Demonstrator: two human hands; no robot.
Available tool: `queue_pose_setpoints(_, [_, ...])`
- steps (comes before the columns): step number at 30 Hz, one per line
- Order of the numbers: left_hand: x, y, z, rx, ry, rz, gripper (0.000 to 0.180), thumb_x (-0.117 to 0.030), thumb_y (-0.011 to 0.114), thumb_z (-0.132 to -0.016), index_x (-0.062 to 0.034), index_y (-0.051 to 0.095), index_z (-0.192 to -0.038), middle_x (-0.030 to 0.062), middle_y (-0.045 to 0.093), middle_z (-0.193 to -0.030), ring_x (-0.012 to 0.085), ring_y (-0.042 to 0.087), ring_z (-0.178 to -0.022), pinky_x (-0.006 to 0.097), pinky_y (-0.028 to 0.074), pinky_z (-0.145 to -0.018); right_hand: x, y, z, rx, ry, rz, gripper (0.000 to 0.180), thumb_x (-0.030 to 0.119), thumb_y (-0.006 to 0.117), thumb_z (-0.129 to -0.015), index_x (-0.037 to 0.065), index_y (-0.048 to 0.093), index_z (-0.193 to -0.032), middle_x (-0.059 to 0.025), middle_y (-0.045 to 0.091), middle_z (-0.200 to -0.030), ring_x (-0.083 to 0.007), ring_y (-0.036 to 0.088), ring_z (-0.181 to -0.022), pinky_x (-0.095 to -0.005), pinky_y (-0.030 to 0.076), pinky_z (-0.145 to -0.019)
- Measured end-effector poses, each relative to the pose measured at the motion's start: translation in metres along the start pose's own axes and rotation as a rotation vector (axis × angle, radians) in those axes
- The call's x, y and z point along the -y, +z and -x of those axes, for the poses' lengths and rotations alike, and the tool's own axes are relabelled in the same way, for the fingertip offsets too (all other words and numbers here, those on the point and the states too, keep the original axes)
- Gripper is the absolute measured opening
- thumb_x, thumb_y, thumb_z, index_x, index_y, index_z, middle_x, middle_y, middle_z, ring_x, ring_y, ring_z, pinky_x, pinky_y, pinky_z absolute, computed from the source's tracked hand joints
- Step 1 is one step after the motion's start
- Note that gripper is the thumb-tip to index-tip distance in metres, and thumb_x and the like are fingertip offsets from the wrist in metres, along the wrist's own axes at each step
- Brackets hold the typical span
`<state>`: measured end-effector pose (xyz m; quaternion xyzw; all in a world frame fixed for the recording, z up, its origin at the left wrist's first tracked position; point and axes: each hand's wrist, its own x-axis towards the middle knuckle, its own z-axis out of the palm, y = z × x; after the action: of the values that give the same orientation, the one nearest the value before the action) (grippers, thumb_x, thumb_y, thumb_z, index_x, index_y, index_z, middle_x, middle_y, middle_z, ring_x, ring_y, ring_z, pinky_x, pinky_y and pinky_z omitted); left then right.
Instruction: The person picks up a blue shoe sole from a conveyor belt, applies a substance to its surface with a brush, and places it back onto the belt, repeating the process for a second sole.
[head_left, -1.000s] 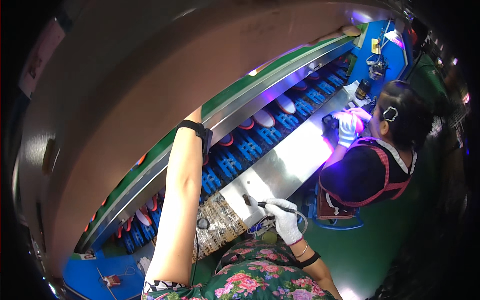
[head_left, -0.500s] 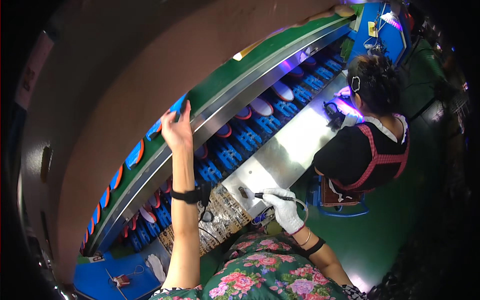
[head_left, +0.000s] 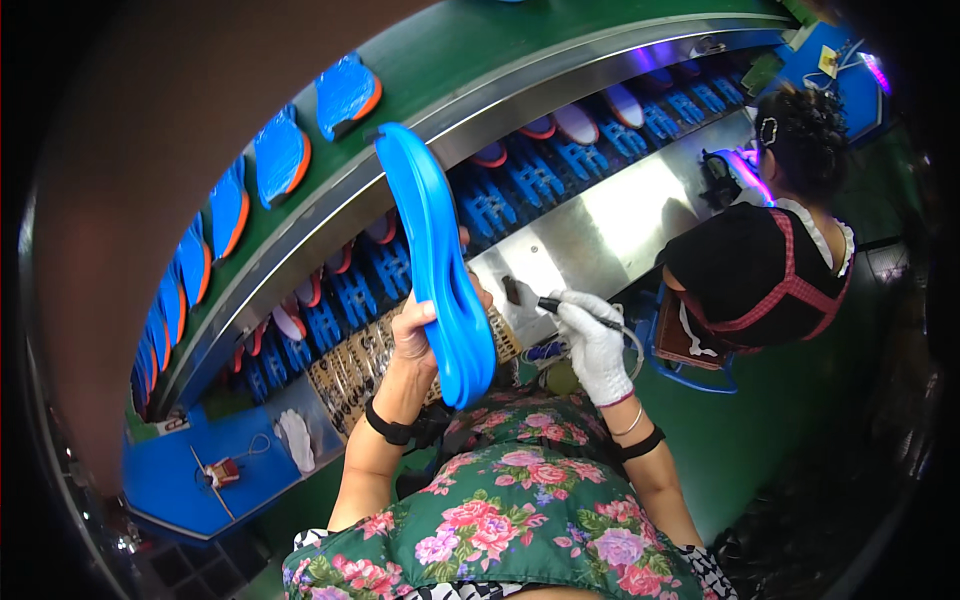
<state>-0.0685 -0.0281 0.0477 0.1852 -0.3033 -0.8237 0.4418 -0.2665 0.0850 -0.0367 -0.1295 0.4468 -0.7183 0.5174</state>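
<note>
My left hand [head_left: 418, 338] grips a long blue shoe sole [head_left: 440, 262] by its lower half and holds it upright, edge-on, in front of me. My right hand [head_left: 592, 345], in a white glove, is closed on a small black brush [head_left: 530, 298] with a thin hose. The brush tip hovers over the shiny steel worktop [head_left: 620, 220], just right of the sole. A black band sits on each wrist.
A green conveyor belt [head_left: 480, 70] carries several blue-and-orange soles [head_left: 282, 155] along the top. Below it run blue racks [head_left: 500, 200] with more soles. Another person [head_left: 770, 270] in a black top sits close on my right. A blue table [head_left: 200, 470] lies lower left.
My left hand took a blue sole off the upper belt and brought it down toward my lap. The right hand with the brush stayed over the steel worktop.
</note>
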Motion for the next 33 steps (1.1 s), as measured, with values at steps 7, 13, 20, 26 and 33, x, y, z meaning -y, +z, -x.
queue_pose_setpoints(7, [-0.003,-0.050,0.049,-0.169,-0.297,-0.073,0.078,-0.032,0.072,-0.067,0.0081,0.053,-0.131,0.0222,0.067,-0.107,0.0319,0.069,-0.095,0.043,0.058,-0.088,0.037,0.039,0.015,-0.032,0.016,-0.163,0.013,-0.009,0.069,-0.085,-0.003,0.072,-0.097,-0.0081,0.072,-0.091,-0.0168,0.068,-0.074,-0.0258,0.055,-0.068])
queue_pose_setpoints(13, [0.031,-0.070,0.064,0.002,-0.320,0.074,0.083,-0.021,0.075,-0.079,0.0031,0.037,-0.149,0.0270,0.056,-0.140,0.0412,0.058,-0.129,0.052,0.050,-0.108,0.060,0.107,0.045,0.286,-0.191,0.184,0.018,-0.013,0.067,-0.082,-0.005,0.070,-0.098,-0.0144,0.071,-0.103,-0.0169,0.067,-0.082,-0.0272,0.054,-0.071])
queue_pose_setpoints(20, [0.028,-0.053,0.047,0.296,-0.242,0.644,0.095,-0.083,0.040,-0.091,-0.0114,0.041,-0.154,0.0118,0.052,-0.149,0.0308,0.053,-0.134,0.051,0.042,-0.113,0.054,0.128,0.036,0.420,-0.571,0.560,0.010,-0.010,0.073,-0.081,-0.005,0.072,-0.089,-0.0112,0.070,-0.085,-0.0144,0.069,-0.071,-0.0258,0.052,-0.061])
queue_pose_setpoints(26, [0.027,-0.038,0.049,0.012,-0.179,0.421,0.096,-0.085,0.030,-0.092,-0.0103,0.044,-0.150,0.0106,0.058,-0.138,0.0293,0.059,-0.122,0.047,0.049,-0.105,0.052,0.131,0.019,0.375,-1.027,0.802,0.022,-0.003,0.078,-0.077,0.002,0.077,-0.099,-0.0110,0.074,-0.093,-0.0234,0.072,-0.078,-0.0335,0.057,-0.069])
queue_pose_setpoints(33, [0.031,-0.012,0.047,-0.291,-0.262,0.027,0.101,-0.088,0.025,-0.090,-0.0107,0.038,-0.154,0.0127,0.056,-0.143,0.0298,0.057,-0.129,0.047,0.046,-0.111,0.045,0.123,0.038,0.517,-1.071,1.146,0.033,0.005,0.077,-0.078,0.007,0.076,-0.111,-0.0107,0.076,-0.112,-0.0265,0.072,-0.095,-0.0403,0.054,-0.086])
